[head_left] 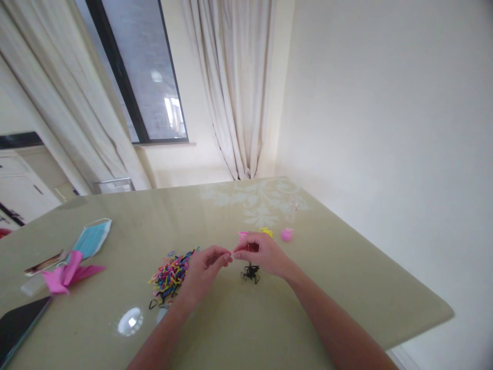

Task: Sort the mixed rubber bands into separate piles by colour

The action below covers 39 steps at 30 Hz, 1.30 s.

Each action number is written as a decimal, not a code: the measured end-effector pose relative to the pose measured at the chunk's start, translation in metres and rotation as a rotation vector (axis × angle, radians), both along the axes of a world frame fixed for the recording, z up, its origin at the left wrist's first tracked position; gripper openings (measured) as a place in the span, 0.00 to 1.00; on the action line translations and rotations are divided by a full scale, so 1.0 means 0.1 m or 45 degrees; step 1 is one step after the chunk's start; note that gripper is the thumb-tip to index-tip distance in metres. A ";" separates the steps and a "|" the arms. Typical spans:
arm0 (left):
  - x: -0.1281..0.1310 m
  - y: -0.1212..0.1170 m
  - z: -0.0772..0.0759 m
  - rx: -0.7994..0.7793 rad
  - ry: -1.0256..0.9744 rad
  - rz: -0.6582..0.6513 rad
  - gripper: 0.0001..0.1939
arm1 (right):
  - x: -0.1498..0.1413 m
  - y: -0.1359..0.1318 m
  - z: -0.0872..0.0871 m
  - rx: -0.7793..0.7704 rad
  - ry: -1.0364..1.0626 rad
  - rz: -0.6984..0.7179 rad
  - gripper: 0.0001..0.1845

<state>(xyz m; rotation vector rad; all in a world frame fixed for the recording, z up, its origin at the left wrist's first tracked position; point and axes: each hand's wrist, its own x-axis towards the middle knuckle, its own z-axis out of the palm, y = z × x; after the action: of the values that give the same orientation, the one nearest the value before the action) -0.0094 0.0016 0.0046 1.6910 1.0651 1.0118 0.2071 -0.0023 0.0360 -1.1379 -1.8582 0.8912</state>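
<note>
Over the middle of the table, my left hand (206, 267) and my right hand (265, 252) meet almost fingertip to fingertip, both pinched. Whatever lies between the fingers is too small to make out; a thin reddish bit shows by the right fingers. Beside and partly behind my left hand is a pile of small multicoloured rubber bands (169, 277). A little heap of black bands (251, 273) lies just below my right hand. Past that hand are some pink bands (242, 235), partly hidden, a yellow clump (266, 233) and a round pink item (286, 235).
At the left lie a blue face mask (92, 239), a folded pink piece (69, 275) and a dark phone-like slab (21, 326). A shiny round spot (130, 322) shows on the table (339, 288) nearer me. A wall (393, 128) borders the table's right side.
</note>
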 end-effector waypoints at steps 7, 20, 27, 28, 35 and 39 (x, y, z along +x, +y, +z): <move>0.02 -0.02 -0.02 0.008 0.047 -0.053 0.15 | -0.05 -0.01 -0.09 -0.044 0.056 -0.023 0.16; -0.49 0.25 -0.13 0.326 1.347 0.552 0.16 | 0.37 -0.03 0.27 0.041 0.941 -0.207 0.11; -0.44 0.28 -0.12 0.319 1.355 0.520 0.15 | 0.31 0.18 -0.01 0.055 0.576 -0.341 0.12; -0.44 0.28 -0.12 0.330 1.367 0.524 0.15 | 0.29 0.22 -0.06 0.092 0.431 -0.386 0.11; -0.43 0.27 -0.12 0.413 1.397 0.604 0.14 | 0.05 0.46 -0.34 0.155 -0.321 -0.557 0.05; -0.43 0.28 -0.08 0.380 1.270 0.626 0.12 | 0.00 0.49 -0.40 0.096 -0.404 -0.642 0.07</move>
<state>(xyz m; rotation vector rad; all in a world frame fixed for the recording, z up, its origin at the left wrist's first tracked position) -0.0523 0.0292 -0.0035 2.3130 2.1257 0.5828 0.2076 0.0465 -0.0036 -1.6738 -1.7007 0.3664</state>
